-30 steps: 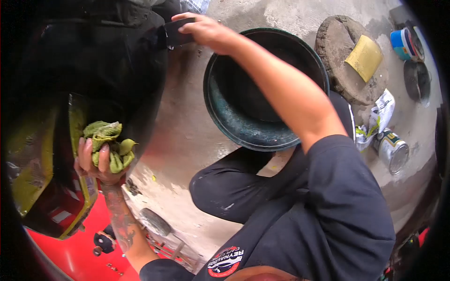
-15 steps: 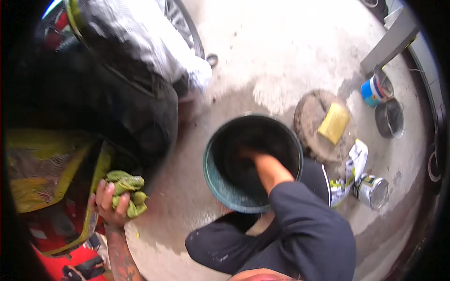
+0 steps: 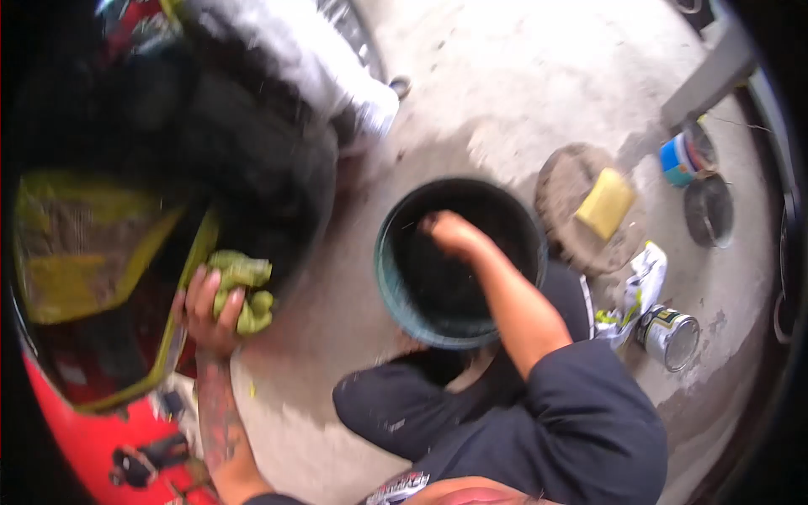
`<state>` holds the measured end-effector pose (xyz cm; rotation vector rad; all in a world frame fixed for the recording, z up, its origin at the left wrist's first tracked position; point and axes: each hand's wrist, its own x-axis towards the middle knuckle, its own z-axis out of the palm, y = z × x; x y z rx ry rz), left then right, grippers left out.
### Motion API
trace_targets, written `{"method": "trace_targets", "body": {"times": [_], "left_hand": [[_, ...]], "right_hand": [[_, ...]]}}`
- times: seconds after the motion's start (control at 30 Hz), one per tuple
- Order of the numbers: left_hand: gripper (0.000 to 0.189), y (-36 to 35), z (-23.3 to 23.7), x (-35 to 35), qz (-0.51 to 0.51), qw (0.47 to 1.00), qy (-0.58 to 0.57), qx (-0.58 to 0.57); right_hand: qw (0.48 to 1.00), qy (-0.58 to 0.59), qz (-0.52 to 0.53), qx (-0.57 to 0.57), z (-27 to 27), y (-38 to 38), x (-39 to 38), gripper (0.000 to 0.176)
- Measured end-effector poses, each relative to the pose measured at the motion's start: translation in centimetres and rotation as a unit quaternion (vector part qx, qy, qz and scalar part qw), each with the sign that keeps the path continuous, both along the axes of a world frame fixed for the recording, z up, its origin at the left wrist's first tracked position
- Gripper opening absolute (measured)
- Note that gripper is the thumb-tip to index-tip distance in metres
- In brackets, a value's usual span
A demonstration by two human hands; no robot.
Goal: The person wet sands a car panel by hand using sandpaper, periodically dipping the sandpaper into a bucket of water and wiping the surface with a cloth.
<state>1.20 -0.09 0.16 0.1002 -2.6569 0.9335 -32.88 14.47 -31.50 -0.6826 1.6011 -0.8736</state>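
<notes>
Head: wadded green cloth (image 3: 244, 286), nine o'clock, was gripped by left hand (image 3: 212, 313); right hand (image 3: 452, 235), grip unclear, seemed dipped in round green tub (image 3: 396, 290), lifting needed.

Car workshop, wheel (image 3: 353, 29), metal tin (image 3: 671, 338), concrete floor (image 3: 522, 76)

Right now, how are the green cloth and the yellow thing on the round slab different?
The green cloth is crumpled; the yellow thing is roughly rectangular. The green cloth is in the left hand, while the yellow thing lies on the round slab, untouched. Neither is in the tub.
</notes>
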Motion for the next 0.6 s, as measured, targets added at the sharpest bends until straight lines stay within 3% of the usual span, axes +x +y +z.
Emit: {"method": "trace_targets", "body": {"times": [0.07, 0.13, 0.23, 0.27, 0.33, 0.37, 0.47, 0.53, 0.6], "left_hand": [[0.034, 0.1, 0.1, -0.7, 0.002, 1.0, -0.003, -0.001], [0.037, -0.2, -0.1, -0.8, -0.004, 1.0, 0.004, -0.016], [0.038, 0.1, -0.1, -0.8, 0.007, 1.0, -0.002, -0.008], [0.039, 0.2, 0.0, -0.7, 0.009, 1.0, -0.005, -0.013], [0.041, 0.0, -0.1, -0.6, 0.011, 1.0, -0.009, -0.024], [0.042, -0.1, 0.0, -0.7, 0.009, 1.0, -0.011, -0.021], [0.05, -0.2, -0.1, -0.8, 0.0, 1.0, -0.015, -0.019], [0.062, -0.3, -0.2, -0.6, -0.006, 0.999, -0.018, -0.036], [0.06, -0.1, 0.1, -1.0, -0.004, 0.999, -0.022, -0.035]], "right_hand": [[0.967, -0.219, -0.08, -0.102, 5.6, 1.9, -0.2, 0.026], [0.87, -0.407, -0.135, -0.242, 8.7, 1.9, 0.6, 0.044], [0.835, -0.346, -0.265, -0.336, 14.5, -2.8, 4.5, 0.057], [0.856, -0.157, -0.241, -0.429, 13.0, -5.9, 6.0, 0.063], [0.844, -0.181, -0.23, -0.449, 15.5, -8.1, 11.0, 0.067], [0.804, 0.127, -0.257, -0.522, 14.0, -10.2, 15.3, 0.072], [0.873, 0.087, -0.156, -0.454, 15.3, -5.3, 19.1, 0.085], [0.862, 0.111, -0.192, -0.456, 14.9, -7.0, 17.5, 0.084], [0.858, 0.115, -0.243, -0.439, 15.1, -10.5, 14.4, 0.081]]}}
